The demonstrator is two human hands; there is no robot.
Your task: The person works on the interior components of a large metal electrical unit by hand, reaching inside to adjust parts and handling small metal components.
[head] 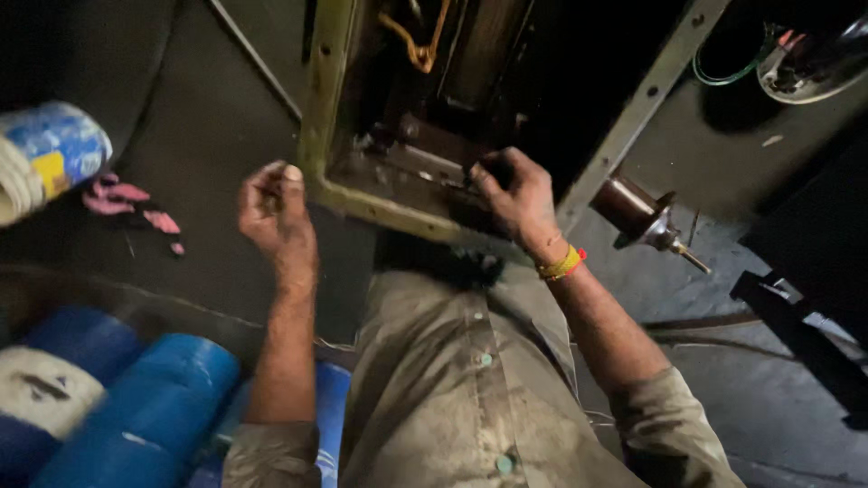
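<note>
An open, greasy metal casing (336, 117) with a yellow-green frame lies on the floor in front of me, its dark inside showing a copper pipe (418, 50). My right hand (517, 197) reaches into the casing's lower edge and grips a dark part there; a yellow and red band sits on that wrist. My left hand (274, 212) hovers just left of the frame's corner, fingers curled and thumb pressed to fingertips as if pinching something small; what it pinches is hidden.
A brown cylindrical part with a metal shaft (644, 217) lies to the right of the casing. Blue drums (145, 407) stand at lower left, a blue-and-white roll (50, 149) and pink scraps (127, 203) at left. A bowl of small parts (814, 59) sits top right.
</note>
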